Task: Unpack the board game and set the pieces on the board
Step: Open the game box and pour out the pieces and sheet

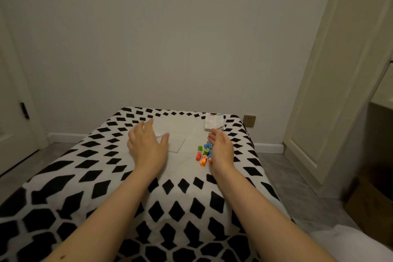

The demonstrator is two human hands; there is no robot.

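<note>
Two hands reach out over a bed with a black and white diamond blanket (85, 187). The left hand (146, 144) is spread flat, fingers straight and apart, and it holds nothing. It is over the left part of a pale, thin sheet (176, 134) that lies on the blanket. I think this sheet is the game board, but it is too washed out to be sure. I cannot tell if the palm presses on it or floats just above.

The right hand (220, 149) stands on its side with the fingers straight and close together, like a little wall. It holds nothing too. Just to its left sits a small heap of game pieces (203, 154): green, blue, red and orange ones, all close to each other. Some may touch the hand, and a few are partly hidden behind it. They lie to the right of the sheet, not on it.

Farther away, near the far right corner of the bed, lies a folded paper or packet (214, 122) with colored marks on top.

The step now looks like getting the pieces over to the sheet. To do it well, the left hand should hold the sheet flat so it does not wrinkle or slide. The right hand should push slowly, because small pieces can roll on a soft blanket. Picking them up one by one may be safer than sweeping.
</note>
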